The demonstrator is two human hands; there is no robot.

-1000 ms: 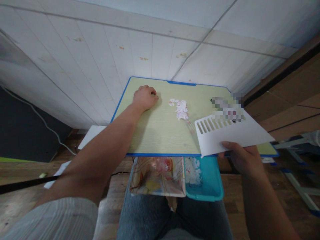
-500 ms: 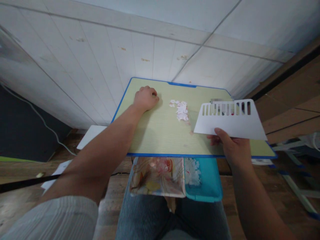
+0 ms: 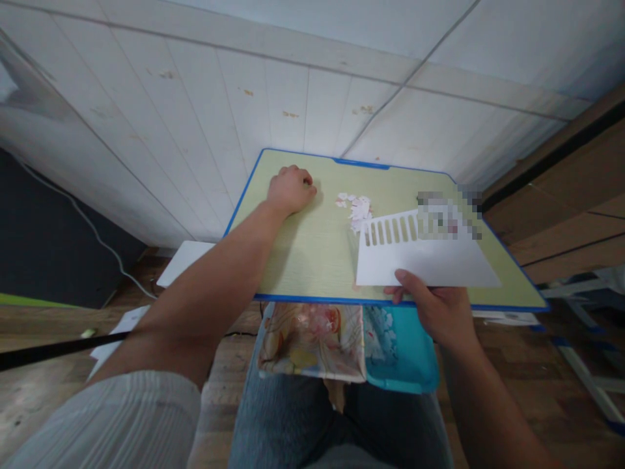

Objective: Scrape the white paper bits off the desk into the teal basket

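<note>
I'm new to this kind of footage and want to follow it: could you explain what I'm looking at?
There is no machine here: these are a person's two bare hands. Every picture comes from one camera worn on the head, looking forward and down.

The right hand holds a white sheet with a row of slots along its far side, thumb on top. The left hand is loosely curled at the far left of the pale green tabletop; whether it holds anything can't be seen.

Small white scraps lie on the tabletop near the sheet's left corner. A patch at the right is pixelated. Below the near edge sit a patterned tray and a turquoise tray with more white bits inside.
</note>
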